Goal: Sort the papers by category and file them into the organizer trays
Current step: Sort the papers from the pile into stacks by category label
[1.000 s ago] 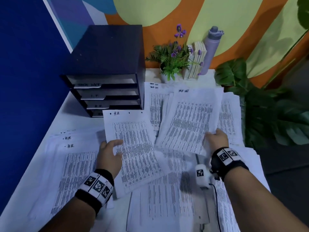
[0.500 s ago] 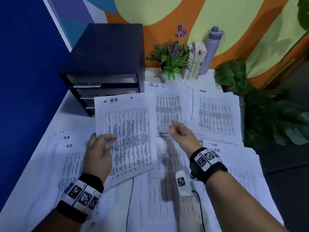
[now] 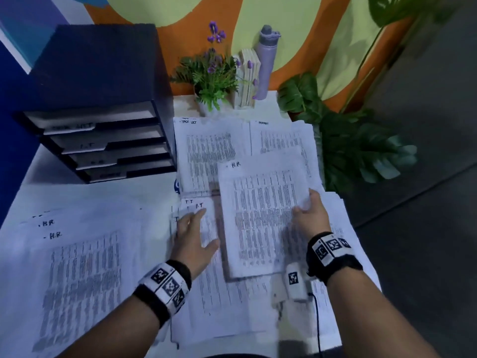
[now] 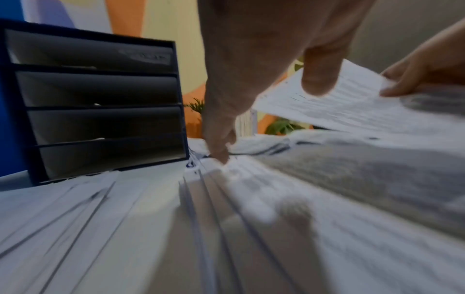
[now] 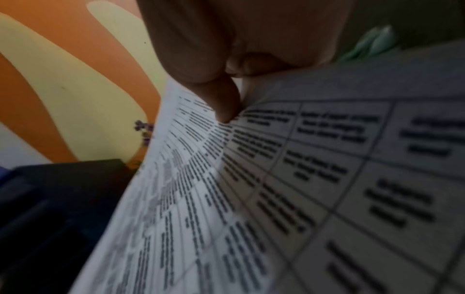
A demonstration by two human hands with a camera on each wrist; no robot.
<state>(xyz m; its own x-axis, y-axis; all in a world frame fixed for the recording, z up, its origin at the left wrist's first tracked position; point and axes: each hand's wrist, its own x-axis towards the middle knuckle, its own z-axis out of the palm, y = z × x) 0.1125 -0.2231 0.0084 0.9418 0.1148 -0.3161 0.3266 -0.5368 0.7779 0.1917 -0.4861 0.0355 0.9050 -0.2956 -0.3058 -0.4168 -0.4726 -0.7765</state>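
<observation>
Printed sheets cover the white table (image 3: pixel 85 195), grouped by handwritten headings. My right hand (image 3: pixel 307 210) pinches the right edge of a sheet headed H.R. (image 3: pixel 260 215), raised a little above the other papers; the right wrist view shows my thumb (image 5: pixel 224 103) pressed on that H.R. sheet (image 5: pixel 302 179). My left hand (image 3: pixel 196 233) lies flat with straight fingers on the I.T. papers (image 3: pixel 204 293) and holds nothing; its index fingertip (image 4: pixel 219 157) touches the paper. An H.R. pile (image 3: pixel 77 267) lies at the left. The dark organizer (image 3: pixel 103 99) with labelled trays stands at the back left.
Task List papers (image 3: pixel 209 153) and an Admin sheet (image 3: pixel 281 135) lie behind my hands. At the back stand a potted plant with purple flowers (image 3: pixel 211 81), some books (image 3: pixel 249 78) and a lilac bottle (image 3: pixel 267 63). Large green leaves (image 3: pixel 348 140) overhang the table's right edge.
My left hand has let go of the H.R. sheet it held and now lies flat on the I.T. papers. My right hand has moved right and taken hold of an H.R. sheet.
</observation>
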